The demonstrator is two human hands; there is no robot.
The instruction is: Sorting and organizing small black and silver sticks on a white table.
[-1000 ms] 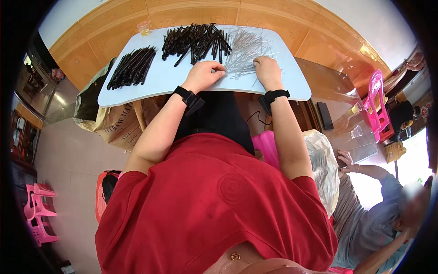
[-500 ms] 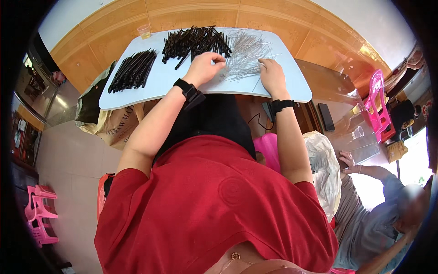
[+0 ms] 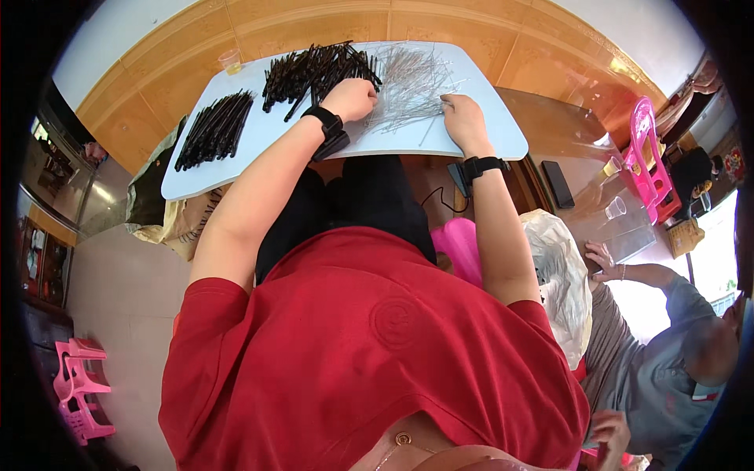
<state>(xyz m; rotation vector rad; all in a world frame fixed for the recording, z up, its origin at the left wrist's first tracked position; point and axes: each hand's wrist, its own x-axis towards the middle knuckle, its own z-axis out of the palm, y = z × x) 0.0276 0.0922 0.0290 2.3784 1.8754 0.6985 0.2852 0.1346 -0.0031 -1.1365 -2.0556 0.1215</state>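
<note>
Your left hand point(image 3: 351, 99), fingers curled, and right hand point(image 3: 463, 122), laid flat, rest on the heap of thin silvery wires point(image 3: 412, 82) mid-worktop point(image 3: 487, 137), beside black sticks point(image 3: 314, 71). The wires look light, springy and tangle-prone; pinch one near its end.

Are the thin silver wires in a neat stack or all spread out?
Spread out: the thin silver wires lie fanned and crisscrossed loosely on the pale blue table.

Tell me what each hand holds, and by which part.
Cannot tell: the left hand rests closed between black sticks and thin wires; the right hand lies on the wires.
</note>
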